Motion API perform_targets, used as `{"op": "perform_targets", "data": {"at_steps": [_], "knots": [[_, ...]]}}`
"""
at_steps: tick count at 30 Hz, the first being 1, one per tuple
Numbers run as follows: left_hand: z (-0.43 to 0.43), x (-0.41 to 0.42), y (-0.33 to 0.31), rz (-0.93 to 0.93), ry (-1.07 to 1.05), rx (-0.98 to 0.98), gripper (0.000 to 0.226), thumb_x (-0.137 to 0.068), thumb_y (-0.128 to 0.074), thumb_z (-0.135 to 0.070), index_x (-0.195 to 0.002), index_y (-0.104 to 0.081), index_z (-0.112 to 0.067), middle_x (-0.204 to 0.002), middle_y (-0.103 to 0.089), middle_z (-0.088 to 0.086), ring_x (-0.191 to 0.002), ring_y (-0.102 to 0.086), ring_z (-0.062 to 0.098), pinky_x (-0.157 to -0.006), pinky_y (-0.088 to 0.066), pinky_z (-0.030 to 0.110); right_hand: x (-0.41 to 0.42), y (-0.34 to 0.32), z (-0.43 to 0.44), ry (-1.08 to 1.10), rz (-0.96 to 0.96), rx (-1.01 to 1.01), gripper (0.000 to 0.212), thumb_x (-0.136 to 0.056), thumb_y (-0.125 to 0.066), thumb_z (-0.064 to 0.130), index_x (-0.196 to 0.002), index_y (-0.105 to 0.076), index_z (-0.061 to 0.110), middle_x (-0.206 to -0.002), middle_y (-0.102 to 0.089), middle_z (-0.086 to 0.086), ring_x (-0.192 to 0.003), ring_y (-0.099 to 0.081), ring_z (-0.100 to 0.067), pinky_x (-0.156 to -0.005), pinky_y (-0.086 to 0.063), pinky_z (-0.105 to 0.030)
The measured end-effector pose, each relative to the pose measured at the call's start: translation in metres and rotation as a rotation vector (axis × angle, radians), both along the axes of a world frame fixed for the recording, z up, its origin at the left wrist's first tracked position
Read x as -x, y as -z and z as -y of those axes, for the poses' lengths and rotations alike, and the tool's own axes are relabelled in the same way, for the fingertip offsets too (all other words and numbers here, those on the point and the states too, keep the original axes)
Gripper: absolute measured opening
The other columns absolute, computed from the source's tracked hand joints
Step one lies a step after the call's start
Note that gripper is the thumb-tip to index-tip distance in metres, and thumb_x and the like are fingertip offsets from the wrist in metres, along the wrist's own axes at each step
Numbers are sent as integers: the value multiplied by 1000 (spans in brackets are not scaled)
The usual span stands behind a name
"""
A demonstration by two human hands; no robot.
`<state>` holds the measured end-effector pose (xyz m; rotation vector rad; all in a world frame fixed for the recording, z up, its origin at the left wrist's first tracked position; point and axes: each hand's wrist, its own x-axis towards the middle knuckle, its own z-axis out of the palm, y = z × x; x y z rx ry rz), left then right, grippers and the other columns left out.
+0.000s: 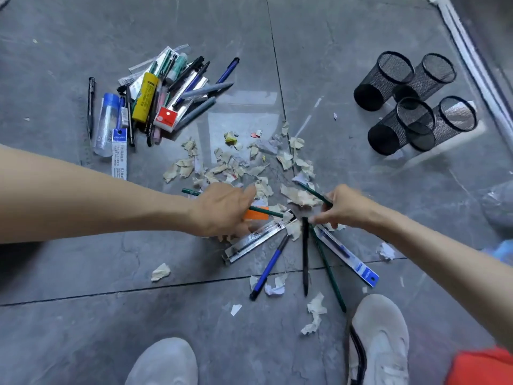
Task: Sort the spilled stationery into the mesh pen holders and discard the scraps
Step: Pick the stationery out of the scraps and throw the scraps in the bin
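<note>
My left hand is closed around a green pencil that sticks out on both sides of it, just above an orange slip. My right hand grips another green pencil and its fingertips touch the top of a black pen. Below the hands lie a blue pen, a third green pencil and two packaged refills. Torn paper scraps are scattered between the hands and a pile of stationery. Several black mesh holders lie tipped at the upper right.
Grey floor tiles with dark joints carry everything. My two light shoes stand at the bottom edge, near more scraps. A white rail runs along the upper right, and a plastic bag sits at the right edge.
</note>
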<state>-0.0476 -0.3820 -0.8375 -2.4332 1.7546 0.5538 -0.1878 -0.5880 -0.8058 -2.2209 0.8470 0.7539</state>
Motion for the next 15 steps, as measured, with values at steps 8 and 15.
{"op": "perform_targets", "data": {"at_steps": [8, 15], "knots": [[20, 6, -12, -223, -319, 16, 22, -83, -53, -30, -96, -41, -18, -70, -55, 1, -65, -53, 22, -51, -28, 30, 51, 25, -25, -255, -230, 507, 75, -68, -66, 69, -110, -44, 12, -104, -57, -6, -101, -59, -29, -65, -37, -30], [19, 25, -7, -569, -327, 41, 11, -89, -52, -18, -86, -41, -18, -71, -54, 5, -53, -48, 18, -54, -44, 34, 49, 27, -22, -50, -107, 287, 49, -78, -67, 35, -52, -34, 11, -50, -39, -2, -56, -43, -27, -44, -26, -27]]}}
